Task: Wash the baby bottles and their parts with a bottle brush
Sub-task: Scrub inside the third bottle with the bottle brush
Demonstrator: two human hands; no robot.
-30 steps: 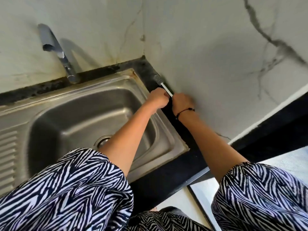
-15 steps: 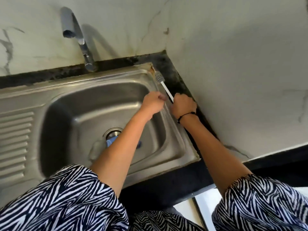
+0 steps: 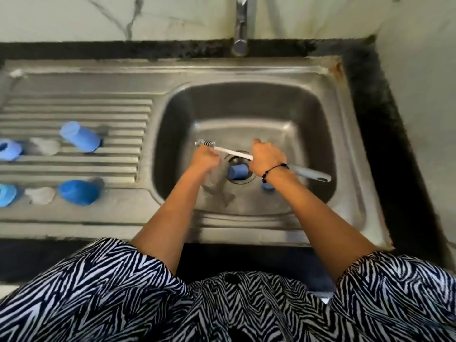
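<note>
Right hand: the right hand [image 3: 266, 157] is seen above the sink basin, fingers curled round the shaft of the bottle brush [image 3: 249, 157]; a dark cord bracelet [image 3: 274, 170] is worn at the wrist.
Left hand: the left hand [image 3: 204, 157] is held just left of the right hand, fingers curled near the bristle end of the brush; whether the shaft is actually gripped cannot be told.
Bottle brush: it is held nearly level over the drain, the bristle head [image 3: 206, 143] to the left, the white shaft through the right hand, the grey handle [image 3: 312, 174] projecting to the right.
Sink basin: a stainless steel sink [image 3: 172, 114] is fitted against the far wall; a blue bottle part [image 3: 238, 171] is lying at the drain, and a second small blue part [image 3: 267, 186] is seen just below the right wrist.
Drainboard: on the ribbed drainboard [image 3: 118, 112] to the left, two rows are laid out. Far row: a light blue cap [image 3: 80, 137], a clear teat [image 3: 45, 146], a blue ring [image 3: 9, 150]. Near row: a darker blue cap [image 3: 79, 192], a clear teat [image 3: 40, 195], a blue ring [image 3: 6, 195]. The items are blurred; finer detail cannot be told.
Tap: a chrome tap [image 3: 241, 25] is mounted behind the basin.
Clothing: zebra-patterned sleeves [image 3: 98, 292] fill the near edge.
</note>
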